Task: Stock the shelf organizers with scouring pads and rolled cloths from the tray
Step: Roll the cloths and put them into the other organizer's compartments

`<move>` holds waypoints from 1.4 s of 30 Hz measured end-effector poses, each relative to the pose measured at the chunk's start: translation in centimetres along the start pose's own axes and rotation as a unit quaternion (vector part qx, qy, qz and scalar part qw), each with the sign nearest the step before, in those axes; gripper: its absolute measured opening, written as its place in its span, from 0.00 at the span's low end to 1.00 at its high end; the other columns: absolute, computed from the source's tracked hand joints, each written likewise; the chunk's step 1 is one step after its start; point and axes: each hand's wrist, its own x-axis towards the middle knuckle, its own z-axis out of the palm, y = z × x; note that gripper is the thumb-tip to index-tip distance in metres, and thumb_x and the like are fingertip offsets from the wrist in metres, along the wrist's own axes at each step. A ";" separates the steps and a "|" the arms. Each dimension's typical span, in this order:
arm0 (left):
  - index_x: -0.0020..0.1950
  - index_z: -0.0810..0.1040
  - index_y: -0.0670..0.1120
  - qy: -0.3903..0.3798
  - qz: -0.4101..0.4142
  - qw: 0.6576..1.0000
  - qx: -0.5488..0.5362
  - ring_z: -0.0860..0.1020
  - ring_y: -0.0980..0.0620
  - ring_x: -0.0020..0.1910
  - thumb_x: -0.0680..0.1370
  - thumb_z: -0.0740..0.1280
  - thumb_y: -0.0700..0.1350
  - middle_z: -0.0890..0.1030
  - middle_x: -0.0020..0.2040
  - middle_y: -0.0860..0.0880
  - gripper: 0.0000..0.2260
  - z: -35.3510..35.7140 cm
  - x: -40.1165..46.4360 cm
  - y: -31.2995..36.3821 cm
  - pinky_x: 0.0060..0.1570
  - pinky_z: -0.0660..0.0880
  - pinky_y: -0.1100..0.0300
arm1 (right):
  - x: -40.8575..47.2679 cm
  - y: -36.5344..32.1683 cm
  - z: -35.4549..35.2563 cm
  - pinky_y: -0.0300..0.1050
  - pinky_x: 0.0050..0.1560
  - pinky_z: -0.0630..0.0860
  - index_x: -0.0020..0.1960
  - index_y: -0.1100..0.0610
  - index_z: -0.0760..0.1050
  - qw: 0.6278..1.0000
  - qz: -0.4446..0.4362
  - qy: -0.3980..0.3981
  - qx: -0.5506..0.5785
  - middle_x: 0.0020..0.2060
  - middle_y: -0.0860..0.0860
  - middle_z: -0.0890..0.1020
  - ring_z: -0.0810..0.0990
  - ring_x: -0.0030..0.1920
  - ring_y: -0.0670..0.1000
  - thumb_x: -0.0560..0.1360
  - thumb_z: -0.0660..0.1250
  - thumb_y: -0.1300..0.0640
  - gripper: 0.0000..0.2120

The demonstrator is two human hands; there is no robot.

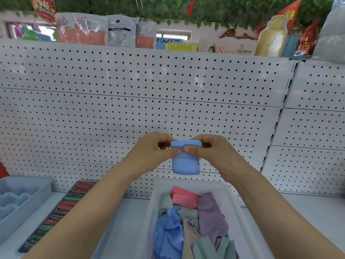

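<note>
- While you hold the blue cloth (185,157) up in front of the pegboard (130,81), both hands meet on its top edge: your left hand (158,148) pinches the left corner and your right hand (211,149) pinches the right, thumbs nearly touching at the middle.
- Your fingers on each side are curled and clamped on the cloth; neither hand is free.
- That cloth hangs downward from the grip, so its long axis runs roughly vertical, with the folded top edge lying left to right between your thumbs. It looks part-rolled or folded, though how tightly I cannot tell.
- Directly below it, nearer to you, sits the white tray (155,202) with loose cloths (188,221) in pink, purple, green and blue, still heaped and unrolled.
- Your target lies to the left: a pale blue organizer (37,199) at the far left of the shelf, and beside it a row of red and green scouring pads (59,215) running from near to far.
- Since the organizer is on the left, your left hand is the nearer one to carry the cloth across; the right hand would have to release first.
- Judging by the full tray, most of the cloth stocking is yet to be done.
</note>
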 end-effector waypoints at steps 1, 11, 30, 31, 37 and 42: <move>0.47 0.84 0.49 -0.011 -0.011 1.000 -0.026 0.77 0.54 0.41 0.76 0.73 0.46 0.81 0.44 0.44 0.02 0.0 0.1 0.0 0.47 0.73 0.55 | 0.1 0.3 -0.2 0.42 0.48 0.80 0.49 0.65 0.81 1.000 0.013 -0.007 0.024 0.43 0.56 0.84 0.82 0.43 0.50 0.70 0.76 0.58 0.12; 0.53 0.80 0.47 0.015 -0.031 0.977 -0.211 0.78 0.53 0.31 0.79 0.68 0.37 0.79 0.45 0.43 0.07 3.3 -0.1 -0.3 0.31 0.77 0.61 | -0.7 2.5 -1.1 0.42 0.39 0.79 0.58 0.57 0.80 0.983 0.075 -0.033 0.163 0.45 0.56 0.85 0.83 0.40 0.52 0.77 0.69 0.61 0.10; 0.54 0.82 0.53 0.119 -0.002 0.980 -0.162 0.82 0.50 0.54 0.73 0.73 0.33 0.83 0.55 0.50 0.16 5.0 2.2 -2.7 0.53 0.80 0.58 | 4.0 3.5 -2.0 0.47 0.52 0.82 0.56 0.62 0.80 0.992 0.089 -0.084 -0.012 0.49 0.59 0.85 0.85 0.51 0.57 0.73 0.73 0.61 0.13; 0.55 0.82 0.53 0.120 -0.004 0.979 -0.163 0.82 0.51 0.54 0.73 0.73 0.33 0.82 0.56 0.50 0.17 4.3 2.3 -3.2 0.53 0.80 0.59 | 4.5 3.5 -1.5 0.48 0.53 0.82 0.55 0.62 0.81 0.992 0.091 -0.089 -0.020 0.49 0.60 0.85 0.85 0.50 0.57 0.73 0.74 0.60 0.12; 0.53 0.82 0.52 0.113 -0.018 0.980 -0.161 0.83 0.54 0.52 0.72 0.74 0.33 0.85 0.52 0.51 0.17 -1.7 2.4 -7.8 0.50 0.80 0.61 | 7.4 3.0 4.8 0.44 0.48 0.82 0.52 0.63 0.81 0.988 0.104 -0.108 -0.039 0.45 0.60 0.85 0.84 0.44 0.54 0.72 0.75 0.61 0.10; 0.54 0.82 0.50 0.111 -0.024 0.983 -0.145 0.82 0.55 0.53 0.73 0.75 0.36 0.85 0.53 0.51 0.14 -10.7 1.7 -13.9 0.51 0.80 0.63 | 11.3 2.8 14.9 0.43 0.50 0.82 0.55 0.62 0.81 0.986 0.102 -0.106 -0.079 0.46 0.57 0.85 0.84 0.46 0.53 0.72 0.76 0.59 0.13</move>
